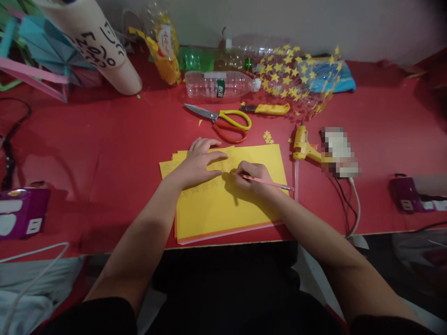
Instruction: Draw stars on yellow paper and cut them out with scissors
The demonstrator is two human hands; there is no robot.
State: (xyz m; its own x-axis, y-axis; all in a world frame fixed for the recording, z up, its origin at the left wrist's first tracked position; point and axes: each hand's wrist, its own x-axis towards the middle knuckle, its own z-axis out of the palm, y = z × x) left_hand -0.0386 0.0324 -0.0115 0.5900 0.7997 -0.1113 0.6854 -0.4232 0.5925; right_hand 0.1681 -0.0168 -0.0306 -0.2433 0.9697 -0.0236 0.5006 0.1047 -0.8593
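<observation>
A stack of yellow paper (216,209) lies on the red table near its front edge, with orange and pink sheets showing beneath. Rows of small stars are drawn in pencil across its upper left part. My left hand (202,163) rests on the upper left of the paper, fingers spread and holding nothing. Gripped in my right hand (251,177) is a pink pencil (268,182), its tip at the paper just right of my left fingers and its eraser end pointing right.
Scissors (220,120), a yellow cutter (268,109) and small cut stars (268,137) lie behind the paper. A glue gun (303,146) and a blurred phone (340,151) are at right. Clear bottles (221,85) and a star-covered one (300,77) line the back; a cup (101,46) stands at left.
</observation>
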